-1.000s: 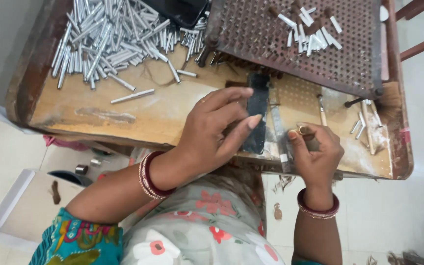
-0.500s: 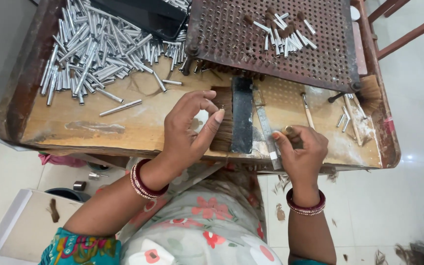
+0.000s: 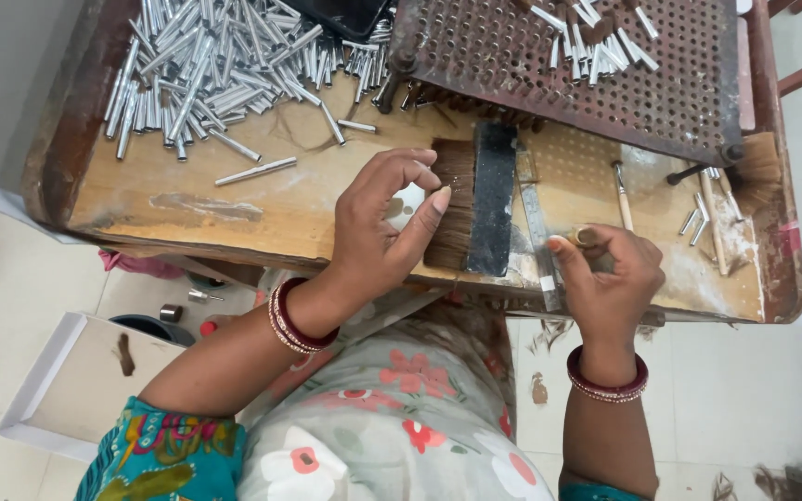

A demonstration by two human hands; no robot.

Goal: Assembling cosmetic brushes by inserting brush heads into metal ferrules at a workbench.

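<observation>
My right hand [image 3: 610,278] sits at the near edge of the wooden workbench [image 3: 234,209], fingers curled shut around a small tuft of bristles [image 3: 585,237]. Left of it, my left hand [image 3: 387,223] is half open, fingertips pressing the brown bristle bundle [image 3: 452,209] that lies against the black bar [image 3: 492,199], just left of a metal ruler [image 3: 537,232]. Beyond the bar stands the rusty perforated plate [image 3: 605,88]. Far left of the bar, loose metal tubes [image 3: 206,65] lie heaped.
</observation>
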